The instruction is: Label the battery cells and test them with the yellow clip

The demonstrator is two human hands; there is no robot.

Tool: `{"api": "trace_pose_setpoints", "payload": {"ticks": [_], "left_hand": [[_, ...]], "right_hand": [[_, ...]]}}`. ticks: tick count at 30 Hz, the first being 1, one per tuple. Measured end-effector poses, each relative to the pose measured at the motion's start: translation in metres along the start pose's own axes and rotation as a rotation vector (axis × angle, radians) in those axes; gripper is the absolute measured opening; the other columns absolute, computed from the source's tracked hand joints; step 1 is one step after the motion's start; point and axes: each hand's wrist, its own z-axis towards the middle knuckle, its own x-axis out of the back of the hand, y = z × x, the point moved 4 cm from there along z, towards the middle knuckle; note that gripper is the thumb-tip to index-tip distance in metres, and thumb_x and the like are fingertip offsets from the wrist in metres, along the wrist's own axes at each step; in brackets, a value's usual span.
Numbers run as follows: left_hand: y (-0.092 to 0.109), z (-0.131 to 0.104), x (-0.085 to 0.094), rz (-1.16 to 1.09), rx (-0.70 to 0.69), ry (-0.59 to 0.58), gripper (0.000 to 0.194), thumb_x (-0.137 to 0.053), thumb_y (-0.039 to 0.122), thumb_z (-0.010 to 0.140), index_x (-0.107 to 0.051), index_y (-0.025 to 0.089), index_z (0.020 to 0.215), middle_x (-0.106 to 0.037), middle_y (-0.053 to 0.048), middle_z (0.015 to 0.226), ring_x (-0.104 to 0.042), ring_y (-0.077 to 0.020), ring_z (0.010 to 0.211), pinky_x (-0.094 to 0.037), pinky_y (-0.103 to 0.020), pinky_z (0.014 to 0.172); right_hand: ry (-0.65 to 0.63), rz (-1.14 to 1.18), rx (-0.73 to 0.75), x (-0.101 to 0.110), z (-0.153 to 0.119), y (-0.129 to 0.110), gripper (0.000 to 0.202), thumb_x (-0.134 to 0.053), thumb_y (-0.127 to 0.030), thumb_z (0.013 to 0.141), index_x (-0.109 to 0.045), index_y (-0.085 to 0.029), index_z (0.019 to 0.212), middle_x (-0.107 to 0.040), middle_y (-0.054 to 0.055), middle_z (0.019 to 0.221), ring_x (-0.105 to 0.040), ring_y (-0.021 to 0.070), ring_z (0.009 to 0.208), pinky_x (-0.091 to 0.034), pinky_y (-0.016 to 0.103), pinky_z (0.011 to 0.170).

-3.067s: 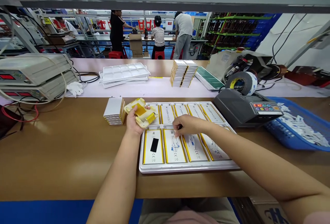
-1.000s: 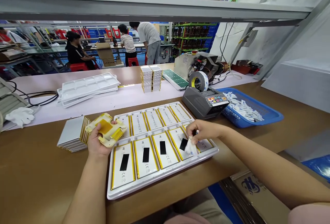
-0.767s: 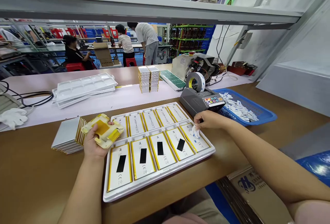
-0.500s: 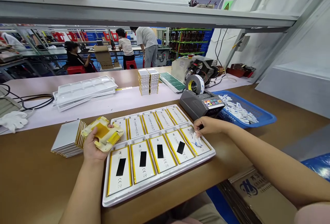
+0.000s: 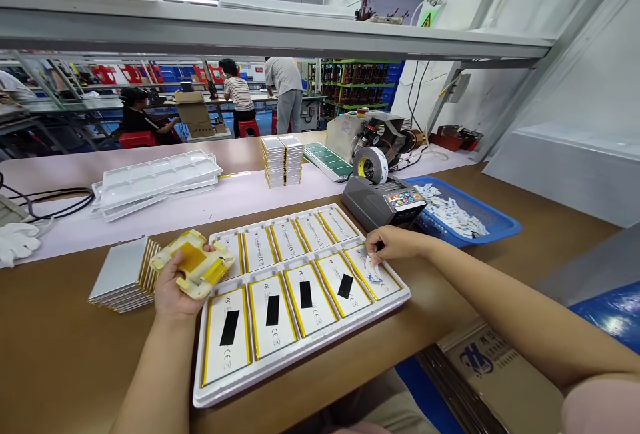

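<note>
Left hand (image 5: 170,291) grip closed around yellow jig (image 5: 193,264), tray's (image 5: 300,361) 10 o'clock. Right hand (image 5: 387,245) pinching white strip (image 5: 373,267) on rightmost front cell (image 5: 377,274).

Left hand (image 5: 173,291) holds a yellow jig (image 5: 193,265); right hand (image 5: 393,245) presses a tray (image 5: 300,366) cell (image 5: 376,274).
</note>
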Motion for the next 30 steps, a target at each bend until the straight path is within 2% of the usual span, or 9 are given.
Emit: {"api": "trace_pose_setpoints", "payload": {"ticks": [5, 7, 9, 12, 14, 16, 20, 25, 30], "left_hand": [[0.0, 0.0, -0.002, 0.012, -0.017, 0.017, 0.022, -0.045, 0.019, 0.073, -0.053, 0.018, 0.093, -0.061, -0.01, 0.079, -0.06, -0.0213, 0.074, -0.048, -0.043, 0.074], [0.0, 0.0, -0.003, 0.015, -0.026, 0.007, 0.022, -0.045, 0.019, 0.073, -0.053, 0.017, 0.094, -0.062, -0.01, 0.079, -0.06, -0.0215, 0.074, -0.048, -0.044, 0.074], [0.0, 0.001, -0.004, 0.014, -0.027, 0.009, 0.023, -0.044, 0.018, 0.073, -0.053, 0.017, 0.094, -0.062, -0.011, 0.079, -0.06, -0.0215, 0.074, -0.048, -0.045, 0.075], [0.0, 0.002, -0.002, 0.008, -0.014, 0.031, 0.024, -0.044, 0.017, 0.073, -0.053, 0.017, 0.095, -0.062, -0.011, 0.08, -0.06, -0.0214, 0.073, -0.048, -0.045, 0.074], [0.001, 0.002, -0.001, 0.015, -0.011, 0.039, 0.025, -0.044, 0.016, 0.073, -0.053, 0.017, 0.096, -0.062, -0.011, 0.082, -0.06, -0.0214, 0.073, -0.048, -0.045, 0.074], [0.002, 0.0, -0.001, 0.036, -0.017, 0.038, 0.025, -0.043, 0.016, 0.073, -0.053, 0.016, 0.096, -0.062, -0.01, 0.082, -0.06, -0.0213, 0.073, -0.049, -0.044, 0.072], [0.003, -0.007, -0.011, 0.085, -0.029, -0.022, 0.025, -0.042, 0.017, 0.074, -0.054, 0.015, 0.095, -0.062, -0.01, 0.079, -0.06, -0.0219, 0.07, -0.05, -0.044, 0.07], [-0.004, -0.024, -0.038, 0.189, 0.047, -0.188, 0.029, -0.045, 0.017, 0.072, -0.054, 0.017, 0.1, -0.061, -0.011, 0.082, -0.059, -0.0261, 0.08, -0.048, -0.048, 0.07], [-0.027, -0.029, -0.036, 0.322, 0.363, -0.156, 0.028, -0.049, 0.017, 0.07, -0.055, 0.011, 0.098, -0.061, -0.014, 0.083, -0.059, -0.0286, 0.078, -0.047, -0.051, 0.068]], "right_hand": [[-0.095, 0.261, 0.15, 0.021, -0.036, -0.018, 0.03, -0.064, -0.042, 0.058, -0.055, -0.014, 0.061, -0.053, 0.002, 0.065, -0.048, 0.0121, 0.063, -0.037, 0.025, 0.061], [0.137, 0.366, 0.139, 0.052, -0.065, -0.001, 0.031, -0.063, -0.045, 0.059, -0.054, -0.015, 0.059, -0.052, 0.003, 0.065, -0.048, 0.0125, 0.064, -0.037, 0.026, 0.062], [0.616, 0.41, -0.009, 0.091, -0.101, 0.037, 0.032, -0.06, -0.048, 0.061, -0.052, -0.018, 0.063, -0.051, 0.005, 0.068, -0.047, 0.0135, 0.065, -0.036, 0.028, 0.063], [0.964, 0.232, -0.556, 0.119, -0.144, 0.105, 0.038, -0.057, -0.056, 0.059, -0.05, -0.02, 0.068, -0.053, 0.01, 0.066, -0.047, 0.0195, 0.062, -0.033, 0.034, 0.058], [0.867, 0.053, -0.861, 0.122, -0.151, 0.132, 0.041, -0.055, -0.061, 0.058, -0.051, -0.021, 0.065, -0.052, 0.013, 0.062, -0.048, 0.0253, 0.064, -0.031, 0.037, 0.057], [0.831, -0.05, -0.91, 0.119, -0.143, 0.13, 0.044, -0.045, -0.064, 0.064, -0.053, -0.021, 0.068, -0.053, 0.016, 0.065, -0.049, 0.0296, 0.07, -0.03, 0.039, 0.059], [1.013, -0.183, -0.572, 0.097, -0.106, 0.056, 0.047, -0.02, -0.056, 0.08, -0.051, -0.021, 0.08, -0.055, 0.015, 0.081, -0.048, 0.0266, 0.078, -0.032, 0.036, 0.063], [0.4, -0.352, -0.179, 0.027, -0.05, -0.022, 0.023, -0.035, -0.036, 0.082, -0.049, -0.02, 0.072, -0.059, 0.005, 0.074, -0.051, 0.0168, 0.065, -0.03, 0.026, 0.054], [0.351, -0.693, -0.219, 0.001, -0.036, -0.029, 0.014, -0.042, -0.025, 0.079, -0.052, -0.016, 0.076, -0.061, 0.011, 0.076, -0.056, 0.0217, 0.07, -0.029, 0.027, 0.054]]}}
